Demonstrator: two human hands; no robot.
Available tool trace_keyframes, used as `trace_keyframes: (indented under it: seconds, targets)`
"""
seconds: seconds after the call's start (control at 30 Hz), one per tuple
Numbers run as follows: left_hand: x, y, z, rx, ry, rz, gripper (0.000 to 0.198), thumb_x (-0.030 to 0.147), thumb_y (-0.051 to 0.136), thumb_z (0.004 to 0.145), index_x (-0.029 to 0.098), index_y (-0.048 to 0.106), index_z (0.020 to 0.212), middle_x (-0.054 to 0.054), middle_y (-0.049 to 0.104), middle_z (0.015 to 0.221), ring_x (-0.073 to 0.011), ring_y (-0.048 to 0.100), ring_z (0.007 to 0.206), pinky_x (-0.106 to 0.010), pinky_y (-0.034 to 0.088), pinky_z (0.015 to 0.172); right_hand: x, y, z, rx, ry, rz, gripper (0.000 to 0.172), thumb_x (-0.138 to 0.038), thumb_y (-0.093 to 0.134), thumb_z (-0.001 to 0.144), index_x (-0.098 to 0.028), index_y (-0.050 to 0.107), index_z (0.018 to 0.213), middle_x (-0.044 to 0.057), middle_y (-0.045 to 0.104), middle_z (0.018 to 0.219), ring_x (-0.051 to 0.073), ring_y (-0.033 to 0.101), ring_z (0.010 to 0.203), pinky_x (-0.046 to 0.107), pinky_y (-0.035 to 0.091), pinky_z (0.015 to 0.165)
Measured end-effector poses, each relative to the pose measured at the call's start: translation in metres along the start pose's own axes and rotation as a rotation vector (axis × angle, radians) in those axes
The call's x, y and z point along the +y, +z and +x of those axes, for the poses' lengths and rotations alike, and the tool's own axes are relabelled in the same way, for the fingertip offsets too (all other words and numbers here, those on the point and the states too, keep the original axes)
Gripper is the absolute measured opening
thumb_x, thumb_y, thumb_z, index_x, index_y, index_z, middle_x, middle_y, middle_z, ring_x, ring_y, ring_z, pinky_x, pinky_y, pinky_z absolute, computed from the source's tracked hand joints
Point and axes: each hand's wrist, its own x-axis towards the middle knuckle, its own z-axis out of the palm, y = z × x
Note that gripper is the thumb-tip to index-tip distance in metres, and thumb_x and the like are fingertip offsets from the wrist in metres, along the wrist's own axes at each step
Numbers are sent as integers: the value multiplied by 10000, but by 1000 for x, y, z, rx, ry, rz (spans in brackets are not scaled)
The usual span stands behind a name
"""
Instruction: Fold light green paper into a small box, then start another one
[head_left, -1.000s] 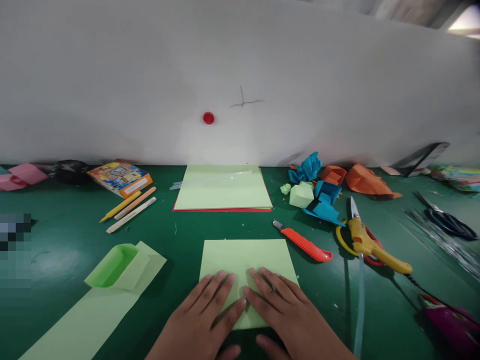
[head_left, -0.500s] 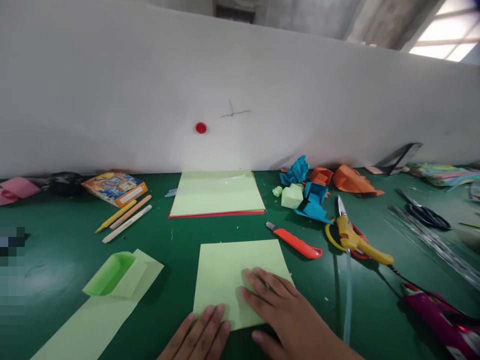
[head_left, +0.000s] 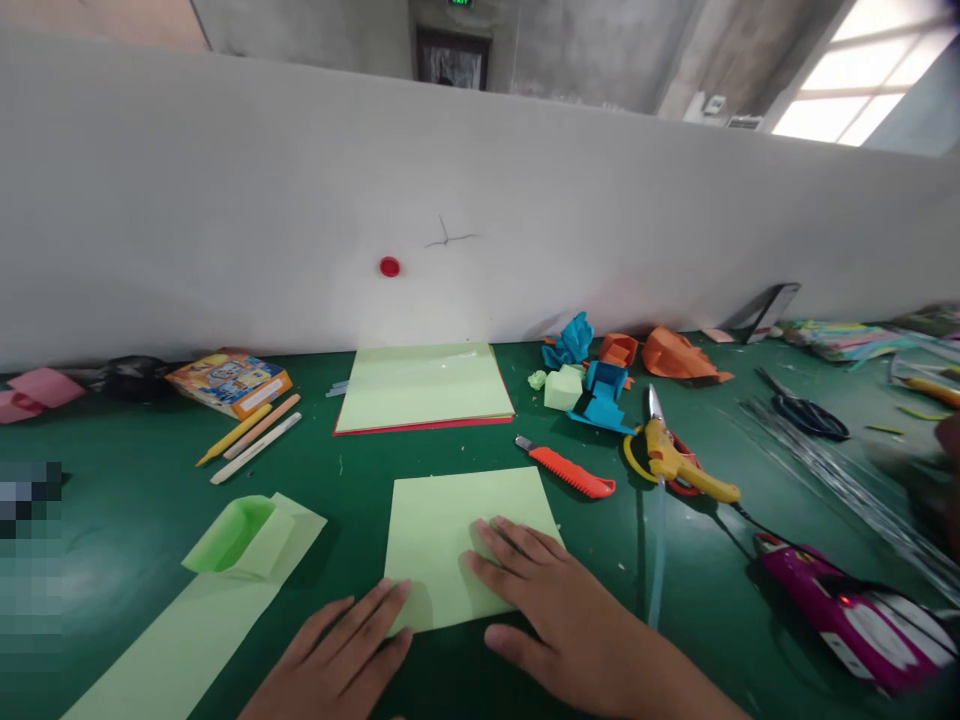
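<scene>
A head-worn camera looks forward and down, close over a green table [head_left: 420, 452], facing a white partition [head_left: 262, 180].

And away goes my left hand [head_left: 337, 640], back from the middle of the pale green sheet [head_left: 439, 535] to its seven o'clock corner, a gap opening from my right hand [head_left: 559, 610]! My view tips up too: green exit sign [head_left: 460, 3] appearing at twelve o'clock.

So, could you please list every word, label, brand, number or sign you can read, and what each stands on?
"EXIT": green sign, partly cut off by the top edge.
Box: print too small and blurred to read.
Purple device: markings too blurred to read.
</scene>
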Motion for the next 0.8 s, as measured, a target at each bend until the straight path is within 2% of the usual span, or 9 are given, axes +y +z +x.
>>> trace_keyframes:
  seconds: [0.03, 0.13, 0.23, 0.3, 0.37, 0.5, 0.57, 0.7, 0.8]
  targets:
    - [-3, -4, 7, 0, -17, -36, 320, 476, 551, 1003, 278, 720, 1190, -19, 691, 1386, -216, 645, 1209, -332, 466, 967, 0, -1, -1, 2, -4, 1, 670, -614, 358, 1064, -266, 328, 1636, 23, 148, 1719, 274, 125, 1599, 516, 155, 1299]
    - [-5, -8, 32, -99, -33, -168, 180, 358, 582, 1001, 255, 712, 1069, -12, 724, 1311, -202, 671, 1110, -341, 469, 953, -2, -1, -2, 9, -1, -11, 675, -636, 312, 1066, -264, 349, 1628, 29, 167, 1718, 276, 135, 1598, 514, 165, 1297]
    - [-5, 5, 57, -116, -26, -257, 174, 260, 550, 999, 219, 661, 871, -27, 723, 1277, -244, 653, 1061, -418, 459, 935, -2, -1, 0, 21, 5, -12, 681, -647, 281, 1067, -269, 342, 1630, 33, 177, 1716, 284, 140, 1596, 525, 168, 1294]
    - [-6, 18, 69, -108, -31, -319, 178, 218, 543, 983, 204, 626, 827, -43, 720, 1211, -243, 635, 1000, -424, 464, 887, -1, -2, 1, 19, 2, -1, 677, -638, 285, 1070, -272, 318, 1638, 37, 187, 1713, 288, 144, 1595, 532, 169, 1293]
    - [-8, 27, 74, -133, -94, -404, 190, 152, 508, 976, 203, 617, 829, -39, 704, 1149, -221, 613, 960, -397, 467, 851, 0, -3, 2, 5, -7, 15, 691, -641, 321, 1063, -273, 290, 1646, 42, 181, 1712, 299, 140, 1595, 541, 167, 1291]
    - [-12, 37, 72, -177, -209, -474, 242, 93, 476, 965, 228, 672, 1008, -37, 679, 1243, -209, 606, 1065, -385, 475, 944, 3, -3, 2, -3, -30, 32, 719, -644, 367, 1051, -261, 272, 1651, 53, 146, 1716, 318, 107, 1597, 562, 140, 1290]
    - [-12, 41, 68, -195, -233, -447, 378, 56, 481, 910, 251, 669, 1173, -43, 657, 1350, -225, 597, 1179, -404, 472, 1008, 5, -1, 1, 6, -29, 32, 686, -606, 376, 1062, -263, 285, 1648, 52, 143, 1717, 319, 103, 1597, 568, 133, 1290]
    - [-13, 49, 65, -215, -180, -373, 702, 13, 450, 821, 258, 516, 1475, -32, 532, 1562, -234, 478, 1425, -443, 400, 1173, 8, 3, -1, 21, -41, 20, 640, -514, 407, 1078, -300, 240, 1658, 28, 140, 1725, 306, 110, 1598, 560, 137, 1294]
    - [-15, 51, 65, -201, -157, -300, 687, 100, 451, 925, 244, 373, 1592, -40, 429, 1641, -237, 413, 1492, -450, 362, 1220, 11, 6, -2, 26, -63, 24, 667, -565, 412, 1067, -319, 229, 1659, 23, 131, 1729, 312, 108, 1599, 560, 135, 1295]
